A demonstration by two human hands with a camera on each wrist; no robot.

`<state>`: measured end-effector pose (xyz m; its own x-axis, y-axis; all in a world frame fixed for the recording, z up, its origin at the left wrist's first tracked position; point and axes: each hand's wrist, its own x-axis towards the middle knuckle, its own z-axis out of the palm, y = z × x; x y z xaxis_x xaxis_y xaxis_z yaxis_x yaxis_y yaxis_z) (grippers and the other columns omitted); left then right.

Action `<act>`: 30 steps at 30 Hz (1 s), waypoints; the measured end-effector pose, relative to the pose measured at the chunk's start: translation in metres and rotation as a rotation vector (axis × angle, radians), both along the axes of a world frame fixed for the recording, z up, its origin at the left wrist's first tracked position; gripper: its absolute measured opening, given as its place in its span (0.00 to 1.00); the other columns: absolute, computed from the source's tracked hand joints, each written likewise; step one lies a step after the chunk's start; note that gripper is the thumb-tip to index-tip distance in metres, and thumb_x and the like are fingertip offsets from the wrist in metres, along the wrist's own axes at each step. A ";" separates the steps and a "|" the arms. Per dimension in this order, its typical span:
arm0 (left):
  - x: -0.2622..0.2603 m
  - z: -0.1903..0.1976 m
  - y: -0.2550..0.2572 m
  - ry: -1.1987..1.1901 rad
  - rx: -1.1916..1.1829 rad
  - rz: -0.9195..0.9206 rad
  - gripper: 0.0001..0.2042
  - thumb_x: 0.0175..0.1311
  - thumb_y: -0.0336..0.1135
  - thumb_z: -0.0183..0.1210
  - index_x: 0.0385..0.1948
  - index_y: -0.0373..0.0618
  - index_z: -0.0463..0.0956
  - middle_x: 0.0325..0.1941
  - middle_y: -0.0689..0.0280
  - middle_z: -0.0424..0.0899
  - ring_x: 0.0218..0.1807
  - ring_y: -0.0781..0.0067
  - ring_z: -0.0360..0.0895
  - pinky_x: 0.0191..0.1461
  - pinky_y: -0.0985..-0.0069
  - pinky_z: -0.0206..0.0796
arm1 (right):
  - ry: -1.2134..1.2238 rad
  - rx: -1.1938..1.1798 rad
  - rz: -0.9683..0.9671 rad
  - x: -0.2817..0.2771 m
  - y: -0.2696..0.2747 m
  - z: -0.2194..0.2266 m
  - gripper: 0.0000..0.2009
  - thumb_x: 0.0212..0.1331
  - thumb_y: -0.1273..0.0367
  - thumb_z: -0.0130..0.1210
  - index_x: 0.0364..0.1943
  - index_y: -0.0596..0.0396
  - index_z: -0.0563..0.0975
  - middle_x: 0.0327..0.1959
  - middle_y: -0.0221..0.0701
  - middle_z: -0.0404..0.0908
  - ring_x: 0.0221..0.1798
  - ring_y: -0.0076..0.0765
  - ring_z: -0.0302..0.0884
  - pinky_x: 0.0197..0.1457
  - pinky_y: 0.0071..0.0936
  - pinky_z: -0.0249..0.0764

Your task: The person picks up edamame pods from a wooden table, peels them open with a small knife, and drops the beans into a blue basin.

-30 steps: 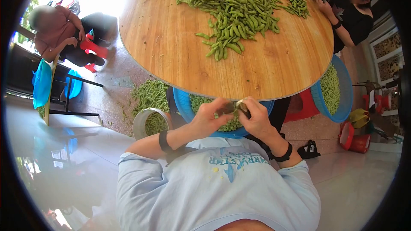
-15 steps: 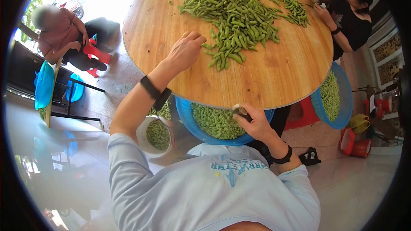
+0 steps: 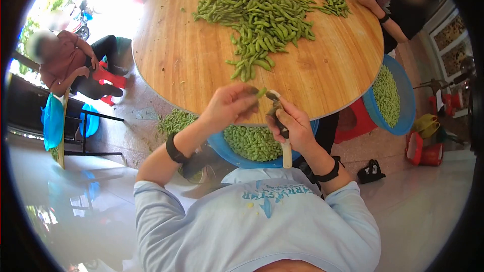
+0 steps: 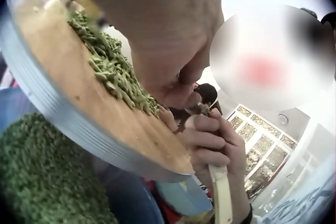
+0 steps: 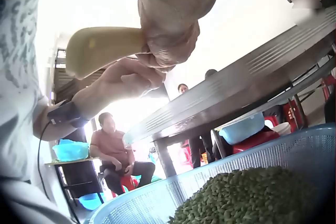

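Note:
My left hand (image 3: 227, 106) pinches a green bean pod (image 3: 261, 92) between thumb and fingers, over the near edge of the round wooden table (image 3: 166, 60). Close beside it, my right hand (image 3: 297, 126) grips a cream-handled tool (image 3: 287, 153), whose handle sticks out below the fist. The fingers hide the tool's working end, and I cannot tell its kind. In the left wrist view the two hands come together at the fingertips. Below them sits a blue basket (image 3: 234, 158) of shelled green beans (image 3: 254, 143). A large pile of pods (image 3: 262, 20) lies on the tabletop.
Another blue basket (image 3: 408, 113) of shelled beans stands at the right, near a red stool (image 3: 355, 126). More pods (image 3: 176, 121) lie on the floor at left, by a pale bucket (image 3: 205, 176). One person sits at left, another works across the table at right.
My left hand reached to the pile's edge, then came back to the right hand with a pod. The right hand keeps its tool and has turned, so the cream handle now shows.

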<state>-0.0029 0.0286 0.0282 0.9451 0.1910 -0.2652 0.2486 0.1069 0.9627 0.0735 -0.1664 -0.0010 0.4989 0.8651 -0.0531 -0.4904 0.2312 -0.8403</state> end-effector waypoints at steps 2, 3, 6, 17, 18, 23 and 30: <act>-0.005 -0.003 -0.013 -0.072 -0.104 -0.151 0.08 0.66 0.30 0.51 0.42 0.35 0.73 0.27 0.68 0.79 0.23 0.84 0.72 0.22 0.86 0.63 | 0.013 -0.006 -0.006 -0.001 -0.002 -0.001 0.21 0.69 0.67 0.39 0.65 0.57 0.59 0.28 0.28 0.69 0.22 0.17 0.62 0.20 0.13 0.61; -0.006 -0.003 -0.017 -0.097 -0.071 -0.131 0.07 0.66 0.29 0.52 0.39 0.34 0.73 0.25 0.68 0.78 0.21 0.84 0.71 0.20 0.86 0.61 | 0.013 0.021 0.018 -0.001 -0.004 -0.004 0.22 0.69 0.67 0.39 0.65 0.57 0.58 0.29 0.28 0.69 0.23 0.17 0.62 0.19 0.13 0.61; -0.008 -0.007 -0.018 0.006 -0.059 -0.142 0.07 0.66 0.30 0.52 0.36 0.35 0.74 0.24 0.67 0.78 0.18 0.83 0.70 0.18 0.86 0.59 | 0.041 0.049 0.074 -0.001 -0.009 -0.008 0.22 0.70 0.67 0.39 0.66 0.56 0.57 0.29 0.28 0.69 0.23 0.17 0.61 0.19 0.13 0.61; -0.012 -0.022 -0.029 -0.118 -0.004 -0.066 0.06 0.66 0.29 0.52 0.36 0.37 0.75 0.23 0.68 0.77 0.19 0.85 0.69 0.19 0.86 0.59 | 0.056 0.046 0.043 -0.006 -0.010 -0.014 0.22 0.69 0.69 0.40 0.66 0.56 0.59 0.30 0.31 0.72 0.22 0.19 0.63 0.18 0.14 0.61; -0.013 -0.027 -0.030 -0.197 0.081 -0.045 0.06 0.66 0.29 0.52 0.37 0.37 0.75 0.23 0.68 0.77 0.19 0.85 0.70 0.20 0.86 0.59 | 0.050 0.031 0.009 -0.007 -0.010 -0.014 0.21 0.69 0.69 0.41 0.64 0.57 0.61 0.29 0.31 0.71 0.21 0.19 0.63 0.17 0.14 0.61; -0.012 -0.036 -0.030 -0.238 0.045 -0.028 0.05 0.65 0.26 0.52 0.38 0.36 0.74 0.24 0.67 0.76 0.21 0.82 0.71 0.19 0.85 0.58 | 0.136 0.021 -0.029 -0.004 -0.006 -0.011 0.17 0.67 0.69 0.44 0.58 0.59 0.68 0.26 0.31 0.71 0.19 0.19 0.62 0.15 0.15 0.60; -0.007 -0.035 -0.021 -0.048 -0.937 -0.244 0.06 0.66 0.28 0.52 0.39 0.37 0.75 0.29 0.66 0.79 0.22 0.79 0.73 0.20 0.83 0.63 | 0.526 0.215 0.192 0.002 -0.011 -0.014 0.12 0.66 0.68 0.46 0.50 0.58 0.71 0.25 0.32 0.70 0.19 0.21 0.61 0.15 0.14 0.60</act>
